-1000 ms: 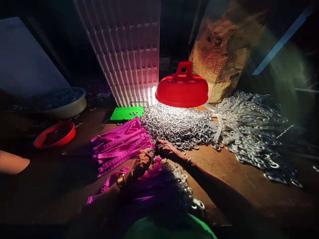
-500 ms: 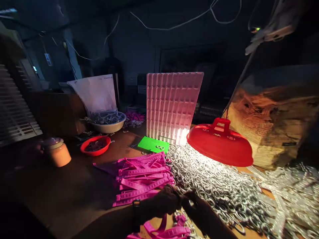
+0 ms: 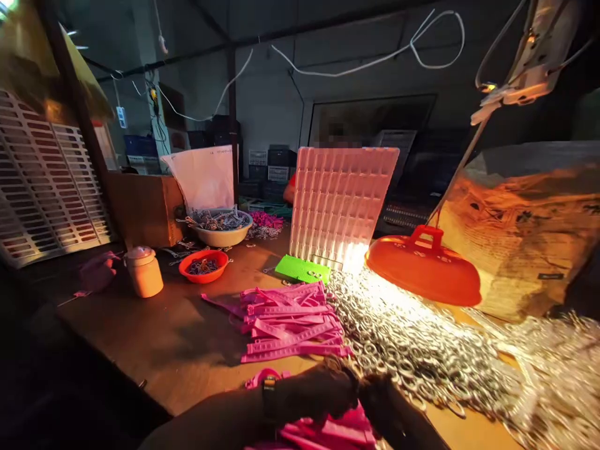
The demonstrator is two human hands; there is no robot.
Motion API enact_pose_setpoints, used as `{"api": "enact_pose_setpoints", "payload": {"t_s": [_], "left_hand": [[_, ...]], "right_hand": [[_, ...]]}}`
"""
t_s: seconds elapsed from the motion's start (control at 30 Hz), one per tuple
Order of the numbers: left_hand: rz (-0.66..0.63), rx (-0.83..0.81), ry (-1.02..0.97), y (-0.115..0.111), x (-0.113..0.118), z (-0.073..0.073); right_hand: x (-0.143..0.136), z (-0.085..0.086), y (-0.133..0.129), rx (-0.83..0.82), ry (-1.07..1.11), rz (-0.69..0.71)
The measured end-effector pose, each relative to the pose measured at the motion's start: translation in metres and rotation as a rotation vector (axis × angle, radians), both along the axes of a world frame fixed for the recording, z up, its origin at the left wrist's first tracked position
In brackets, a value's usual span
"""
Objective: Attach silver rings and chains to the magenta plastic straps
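"How are the hands set?"

"Low in the view, nearly meeting. The left hand [image 3: 335,387] comes in along a forearm from seven o'clock, a watch [image 3: 269,397] on its wrist; the right hand [image 3: 380,400] comes up from five o'clock. Both are in deep shadow."

"Gripping anything?"

"The fingers look bent, but I can't tell whether they're shut, or on what."

"And the place around them?"

"A brown wooden table [image 3: 206,378] in a dim room, with crates [image 3: 278,174] stacked at the back. Reckoning from the hands, the red lamp [image 3: 426,269] is at one o'clock, lighting a heap of silvery rings [image 3: 422,350] that spreads toward two. The green board [image 3: 302,269] lies at eleven, in front of an upright clear panel [image 3: 342,206]. The red bowl [image 3: 204,265] and a lidded jar [image 3: 144,275] are both near ten."

"Where are the pink straps [image 3: 290,325]?"

"At ten o'clock, nearer than the bowl, their right ends close to the rings. Most run lengthwise from nine to three; a few slant across the others. The lower straps [image 3: 330,431] lie just below the hands, partly hidden."
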State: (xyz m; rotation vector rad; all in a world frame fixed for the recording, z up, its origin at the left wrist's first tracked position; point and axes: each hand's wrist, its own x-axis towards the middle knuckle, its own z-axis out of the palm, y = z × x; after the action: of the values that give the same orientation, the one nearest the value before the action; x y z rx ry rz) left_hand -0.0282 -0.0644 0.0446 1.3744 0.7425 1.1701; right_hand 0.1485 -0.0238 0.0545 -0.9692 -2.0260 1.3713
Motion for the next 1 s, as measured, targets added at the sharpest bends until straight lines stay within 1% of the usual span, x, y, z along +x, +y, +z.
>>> {"api": "enact_pose_setpoints", "payload": {"t_s": [0.07, 0.13, 0.17, 0.23, 0.27, 0.33, 0.4, 0.47, 0.57, 0.63, 0.7, 0.73, 0.8, 0.9, 0.97, 1.0], "left_hand": [[0.050, -0.152, -0.005, -0.008, 0.005, 0.009], [0.072, -0.233, 0.053, -0.015, 0.009, 0.016], [0.096, -0.277, 0.064, -0.018, 0.011, 0.018], [0.054, -0.403, 0.161, -0.020, 0.011, 0.021], [0.058, -0.478, 0.210, -0.021, 0.010, 0.021], [0.026, -0.585, 0.236, -0.020, 0.007, 0.020], [-0.030, -0.659, 0.205, -0.020, 0.007, 0.020], [-0.084, -0.724, 0.110, -0.021, 0.011, 0.021], [-0.099, -0.802, -0.117, -0.026, 0.028, 0.020], [-0.095, -0.853, -0.250, -0.030, 0.039, 0.017], [-0.105, -0.888, -0.328, -0.035, 0.045, 0.013], [-0.111, -0.902, -0.334, -0.036, 0.046, 0.011], [-0.113, -0.900, -0.243, -0.039, 0.045, 0.009], [-0.122, -0.858, -0.069, -0.045, 0.042, 0.012], [-0.135, -0.834, -0.021, -0.052, 0.042, 0.015], [-0.138, -0.826, -0.032, -0.057, 0.043, 0.016]], "right_hand": [[0.002, 0.002, -0.007, -0.007, -0.030, -0.037], [0.006, 0.004, -0.009, 0.049, -0.081, -0.018], [0.008, 0.005, -0.008, 0.107, -0.119, 0.029], [0.015, 0.007, -0.005, 0.210, -0.205, 0.122], [0.020, 0.007, -0.003, 0.232, -0.249, 0.159], [0.029, 0.009, -0.002, 0.249, -0.318, 0.247], [0.037, 0.011, -0.005, 0.293, -0.350, 0.350], [0.044, 0.012, -0.011, 0.346, -0.354, 0.427], [0.051, 0.009, -0.019, 0.293, -0.318, 0.450], [0.056, 0.003, -0.024, 0.239, -0.277, 0.463], [0.061, -0.006, -0.027, 0.196, -0.259, 0.467], [0.063, -0.010, -0.029, 0.172, -0.268, 0.466], [0.067, -0.016, -0.032, 0.120, -0.306, 0.463], [0.071, -0.019, -0.037, 0.081, -0.345, 0.449], [0.073, -0.020, -0.042, 0.040, -0.336, 0.437], [0.074, -0.021, -0.044, -0.003, -0.321, 0.413]]}}
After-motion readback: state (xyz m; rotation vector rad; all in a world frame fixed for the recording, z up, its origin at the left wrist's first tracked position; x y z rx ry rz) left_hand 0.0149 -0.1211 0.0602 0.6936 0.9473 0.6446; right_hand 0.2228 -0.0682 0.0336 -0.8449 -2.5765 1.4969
